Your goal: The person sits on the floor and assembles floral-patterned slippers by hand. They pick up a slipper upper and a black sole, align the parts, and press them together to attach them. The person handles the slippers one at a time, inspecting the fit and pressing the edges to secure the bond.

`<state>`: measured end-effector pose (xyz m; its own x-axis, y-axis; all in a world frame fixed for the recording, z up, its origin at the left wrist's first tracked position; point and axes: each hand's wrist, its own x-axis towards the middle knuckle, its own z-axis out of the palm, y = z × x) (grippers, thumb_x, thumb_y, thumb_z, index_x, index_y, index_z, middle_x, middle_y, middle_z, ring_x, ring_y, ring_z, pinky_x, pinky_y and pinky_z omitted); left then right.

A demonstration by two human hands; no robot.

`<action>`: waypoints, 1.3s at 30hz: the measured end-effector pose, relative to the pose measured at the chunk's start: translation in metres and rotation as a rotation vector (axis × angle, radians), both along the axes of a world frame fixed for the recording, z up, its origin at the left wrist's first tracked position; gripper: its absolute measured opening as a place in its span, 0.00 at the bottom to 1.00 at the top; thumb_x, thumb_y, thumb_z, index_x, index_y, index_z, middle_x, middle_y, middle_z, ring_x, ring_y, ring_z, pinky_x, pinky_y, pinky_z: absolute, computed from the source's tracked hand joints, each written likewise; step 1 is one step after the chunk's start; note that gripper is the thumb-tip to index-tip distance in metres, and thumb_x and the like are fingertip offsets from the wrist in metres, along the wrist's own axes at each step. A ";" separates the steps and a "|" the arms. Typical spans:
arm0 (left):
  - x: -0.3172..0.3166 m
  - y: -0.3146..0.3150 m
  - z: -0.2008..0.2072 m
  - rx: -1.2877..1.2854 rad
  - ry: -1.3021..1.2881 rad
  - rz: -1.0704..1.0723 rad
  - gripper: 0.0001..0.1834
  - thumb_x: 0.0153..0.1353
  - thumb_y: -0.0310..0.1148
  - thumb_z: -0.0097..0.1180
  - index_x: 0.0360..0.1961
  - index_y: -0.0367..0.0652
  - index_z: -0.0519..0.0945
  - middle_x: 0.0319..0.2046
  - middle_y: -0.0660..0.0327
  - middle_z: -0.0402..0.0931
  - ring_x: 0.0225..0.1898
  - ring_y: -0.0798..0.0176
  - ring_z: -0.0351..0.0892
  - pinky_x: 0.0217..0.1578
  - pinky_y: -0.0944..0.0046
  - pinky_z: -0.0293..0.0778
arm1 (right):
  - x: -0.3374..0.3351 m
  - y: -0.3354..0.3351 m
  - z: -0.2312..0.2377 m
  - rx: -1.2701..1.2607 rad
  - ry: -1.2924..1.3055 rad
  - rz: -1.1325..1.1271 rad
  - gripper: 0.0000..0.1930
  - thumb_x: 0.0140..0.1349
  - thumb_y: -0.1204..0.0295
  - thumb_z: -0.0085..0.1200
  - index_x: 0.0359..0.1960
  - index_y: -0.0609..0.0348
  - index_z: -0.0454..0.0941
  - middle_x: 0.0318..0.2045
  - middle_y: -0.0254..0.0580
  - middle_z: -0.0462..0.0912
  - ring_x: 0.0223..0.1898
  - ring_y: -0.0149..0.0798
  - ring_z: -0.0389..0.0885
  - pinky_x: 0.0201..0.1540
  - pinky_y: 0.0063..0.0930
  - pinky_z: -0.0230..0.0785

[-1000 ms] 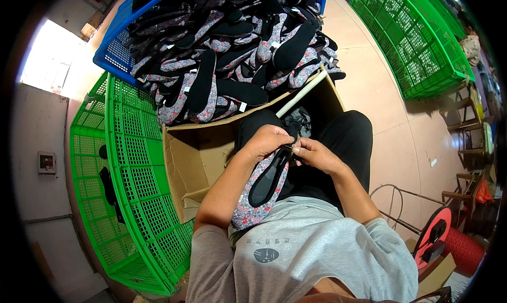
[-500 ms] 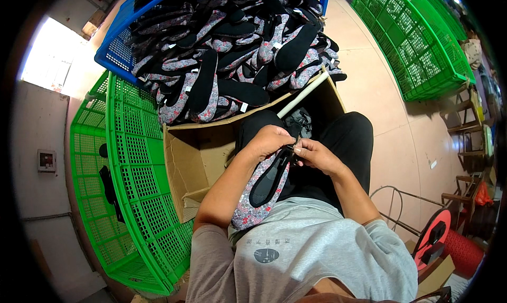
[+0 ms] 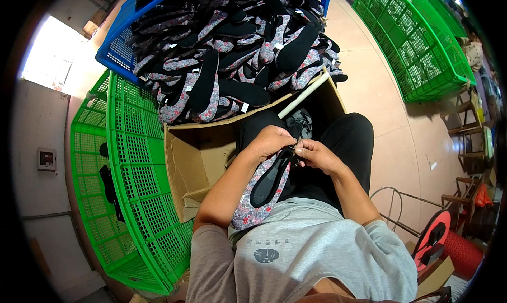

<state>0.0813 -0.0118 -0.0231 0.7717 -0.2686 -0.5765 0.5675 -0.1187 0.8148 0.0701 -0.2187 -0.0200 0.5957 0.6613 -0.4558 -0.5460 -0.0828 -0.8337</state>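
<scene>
A grey floral cloth shoe [image 3: 250,210] with black lining and a dark insole lies aslant against my body, toe toward me. At its far, heel end, my left hand [image 3: 271,141] is closed on the shoe's edge, thumb and fingers pinched together. Close beside it, my right hand [image 3: 317,155] is also pinched at the heel, its fingertips almost meeting the left ones. Whatever small bit sits between the right fingertips is too dark and tiny to make out. Both hands are above my black-trousered lap.
An open cardboard box [image 3: 185,168] stands before my knees, with a white tube [image 3: 303,95] across its corner. Beyond, a blue crate [image 3: 113,49] holds a heap of similar shoes [image 3: 206,86]. Green crates [image 3: 142,176] stand left, another green crate [image 3: 412,44] far right. A red reel [image 3: 430,237] is at lower right.
</scene>
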 end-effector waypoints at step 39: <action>-0.070 0.003 0.075 0.772 -0.920 -0.117 0.08 0.47 0.35 0.69 0.26 0.44 0.84 0.27 0.60 0.73 0.35 0.53 0.75 0.36 0.56 0.71 | -0.024 -0.012 0.010 0.100 -0.031 -0.023 0.11 0.72 0.61 0.49 0.42 0.54 0.75 0.26 0.27 0.78 0.20 0.17 0.65 0.21 0.12 0.54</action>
<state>0.0112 -0.0090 0.0516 0.9719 -0.1915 0.1371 -0.2353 -0.7647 0.5998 0.0457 -0.2309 -0.0105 0.6242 0.6884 -0.3695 -0.5205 0.0138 -0.8537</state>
